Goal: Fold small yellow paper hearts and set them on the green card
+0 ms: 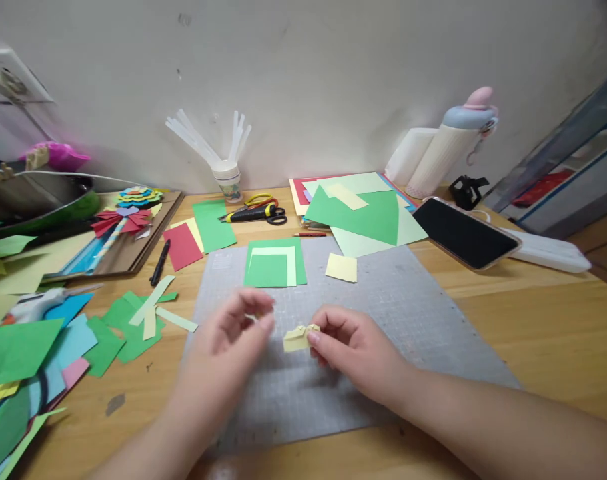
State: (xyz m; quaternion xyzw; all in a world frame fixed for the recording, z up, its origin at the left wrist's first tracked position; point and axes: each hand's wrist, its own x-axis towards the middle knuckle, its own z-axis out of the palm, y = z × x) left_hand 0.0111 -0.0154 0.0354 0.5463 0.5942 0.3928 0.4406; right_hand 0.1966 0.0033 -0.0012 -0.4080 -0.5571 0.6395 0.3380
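My right hand (353, 347) pinches a small folded piece of pale yellow paper (297, 339) just above the grey cutting mat (408, 313). My left hand (236, 333) hovers a little to the left of it, fingers curled with thumb and fingertips close together; nothing shows between them. Beyond the hands on the mat lie a green paper square with a pale L-shaped strip (275, 263) and a small pale yellow square (341, 267).
Green, red and pale paper sheets (363, 213) lie at the back, with scissors (256, 212), a black pen (159, 263), a cup of white sticks (228, 179), a phone (463, 233) and a bottle (451, 143). Paper scraps (133, 320) and paper flowers (128, 210) cover the left side.
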